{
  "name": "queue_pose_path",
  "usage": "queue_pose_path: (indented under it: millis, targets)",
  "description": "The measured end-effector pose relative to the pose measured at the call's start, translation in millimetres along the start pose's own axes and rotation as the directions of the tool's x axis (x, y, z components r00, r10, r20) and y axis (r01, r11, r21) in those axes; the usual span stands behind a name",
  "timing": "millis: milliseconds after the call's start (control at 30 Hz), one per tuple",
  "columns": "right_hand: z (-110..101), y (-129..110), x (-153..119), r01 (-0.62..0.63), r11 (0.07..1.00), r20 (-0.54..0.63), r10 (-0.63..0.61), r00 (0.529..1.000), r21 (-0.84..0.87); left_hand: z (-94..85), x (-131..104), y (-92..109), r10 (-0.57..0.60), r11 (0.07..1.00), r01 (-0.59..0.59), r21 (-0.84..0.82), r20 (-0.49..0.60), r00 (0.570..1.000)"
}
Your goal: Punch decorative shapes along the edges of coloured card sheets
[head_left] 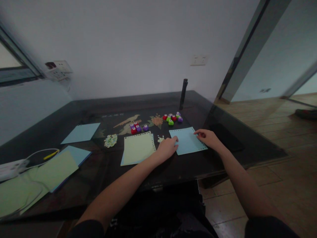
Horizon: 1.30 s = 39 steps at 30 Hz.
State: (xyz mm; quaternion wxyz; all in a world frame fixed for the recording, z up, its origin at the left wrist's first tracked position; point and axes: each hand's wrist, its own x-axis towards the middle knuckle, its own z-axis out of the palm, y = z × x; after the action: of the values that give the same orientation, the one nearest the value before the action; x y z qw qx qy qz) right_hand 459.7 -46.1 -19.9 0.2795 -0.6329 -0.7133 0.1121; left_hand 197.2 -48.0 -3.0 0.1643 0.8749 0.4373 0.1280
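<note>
A light blue sheet of paper (189,142) with holes punched along its top and right edges lies flat in front of me. My left hand (167,148) rests at its left edge, thumb and fingers apart, fingertips touching or just over the paper. At the right edge is my right hand (208,137), its index finger stretched over the sheet and the thumb apart from it. Neither hand holds anything that I can see. Left of my left hand lies a pale green punched sheet (138,147) over a blue one. Small white-green paper scraps (160,138) sit between the two stacks.
Several red, purple and green eyed pieces stand in two clusters, one on the right (173,117) and one on the left (138,128). A black upright post (183,94) rises behind. Further left are a scrap pile (110,140), a blue sheet (81,133), loose papers (61,168) and a yellow pen-like object (51,155).
</note>
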Motion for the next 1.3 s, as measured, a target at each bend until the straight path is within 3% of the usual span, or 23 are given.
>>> queue_pose_path:
  millis: [167, 333, 433, 533, 667, 767, 833, 1000, 1133, 1300]
  targets:
    - [-1, 1, 1, 0.030, 1.000, -0.049, -0.030, 0.998, 0.003, -5.8, -2, 3, 0.004, 1.000, -0.004, -0.019, 0.005, 1.000]
    - [-6, -16, 2, 0.056, 0.998, -0.151, -0.050, 0.987, 0.037, -38.8, -13, -8, 0.028, 0.996, -0.033, -0.086, -0.062, 0.998]
    - [-8, -40, 4, 0.093, 0.994, -0.139, -0.083, 0.987, 0.065, -63.4, -26, -42, 0.028, 0.991, -0.047, -0.122, -0.153, 0.988]
    - [-1, -71, 10, 0.152, 0.983, -0.066, -0.145, 0.987, 0.103, -82.0, -45, -94, -0.060, 0.996, 0.044, -0.077, -0.223, 0.973]
    - [24, -116, 25, 0.296, 0.944, 0.099, -0.312, 0.945, 0.145, -94.7, -69, -155, -0.167, 0.983, 0.180, 0.021, -0.290, 0.942]
    - [49, -148, 43, 0.357, 0.929, 0.230, -0.371, 0.900, 0.100, -96.3, -80, -176, -0.208, 0.973, 0.230, 0.032, -0.319, 0.925]
    - [64, -165, 56, 0.362, 0.932, 0.285, -0.348, 0.893, 0.003, -94.1, -82, -182, -0.229, 0.968, 0.248, 0.028, -0.299, 0.927]
    - [96, -189, 86, 0.290, 0.935, 0.296, -0.223, 0.929, -0.206, -84.8, -82, -192, -0.264, 0.957, 0.285, 0.063, -0.230, 0.937]
    - [113, -190, 99, 0.264, 0.947, 0.315, -0.198, 0.928, -0.182, -82.4, -81, -197, -0.278, 0.948, 0.303, 0.100, -0.208, 0.938]
    - [125, -183, 108, 0.170, 0.985, 0.318, -0.158, 0.935, -0.009, -84.7, -82, -193, -0.287, 0.949, 0.306, 0.078, -0.189, 0.939]
